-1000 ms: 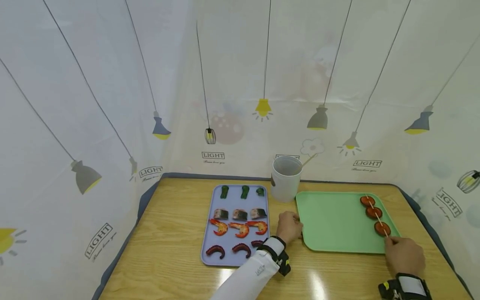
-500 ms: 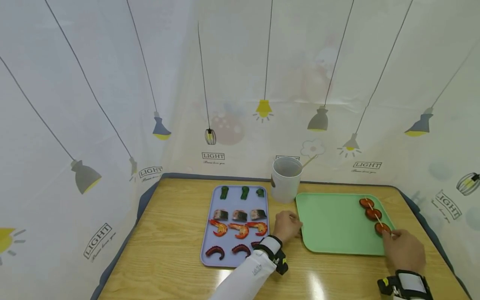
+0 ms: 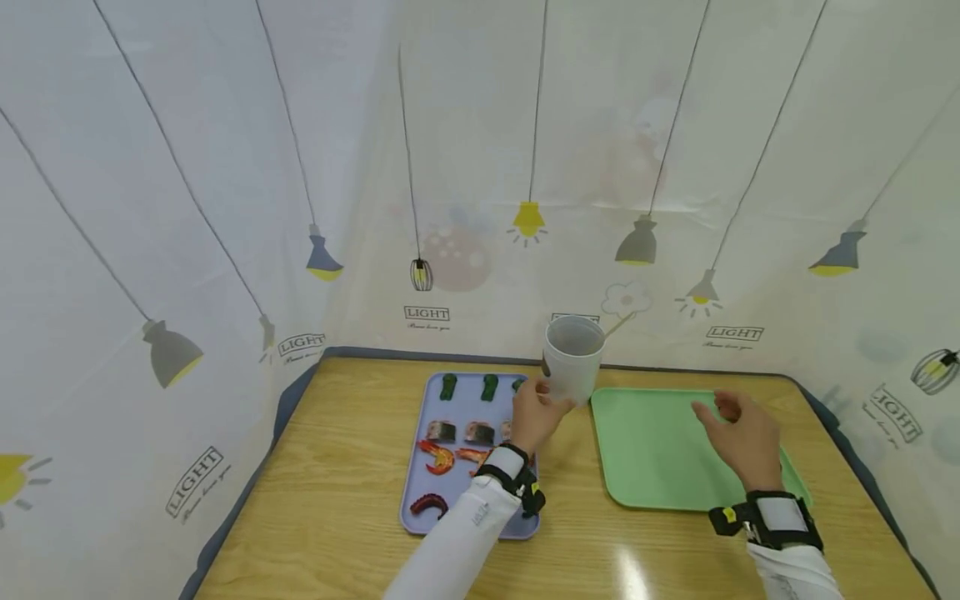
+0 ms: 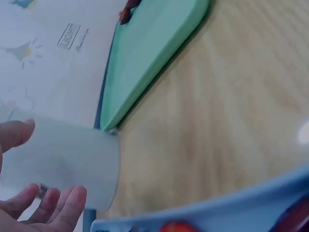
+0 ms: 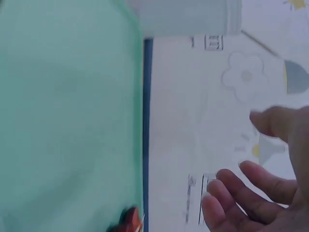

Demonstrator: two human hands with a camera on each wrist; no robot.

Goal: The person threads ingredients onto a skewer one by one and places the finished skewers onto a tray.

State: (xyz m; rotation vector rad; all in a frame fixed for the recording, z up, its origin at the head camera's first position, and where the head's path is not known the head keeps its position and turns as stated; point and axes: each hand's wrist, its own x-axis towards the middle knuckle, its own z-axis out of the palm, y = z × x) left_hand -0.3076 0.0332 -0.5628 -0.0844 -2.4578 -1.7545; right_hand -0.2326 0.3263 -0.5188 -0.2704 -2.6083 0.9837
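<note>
My left hand (image 3: 536, 421) is at the near side of a white cup (image 3: 576, 367), thumb and fingers spread around its wall. In the left wrist view the thumb and fingertips overlap the cup (image 4: 67, 159) from two sides. A thin wooden stick (image 3: 619, 322) leans out of the cup. Over the green tray (image 3: 652, 450) hovers my right hand (image 3: 746, 442), its fingers parted and holding nothing. Behind it, the skewered reddish-brown round slices are hidden in the head view; part of the slices (image 5: 128, 220) shows at the bottom of the right wrist view.
Left of the cup lies a lilac tray (image 3: 414, 492) with green vegetable pieces (image 3: 489, 387), fish pieces (image 3: 479, 432), shrimp (image 3: 437, 457) and tentacles (image 3: 429, 503); my left arm covers part of it. A lamp-printed curtain (image 3: 480, 167) stands behind the wooden table (image 3: 322, 467).
My right hand has let go of the skewer and moved up and left over the green tray. My left hand has left that tray's edge and moved up and left to the cup.
</note>
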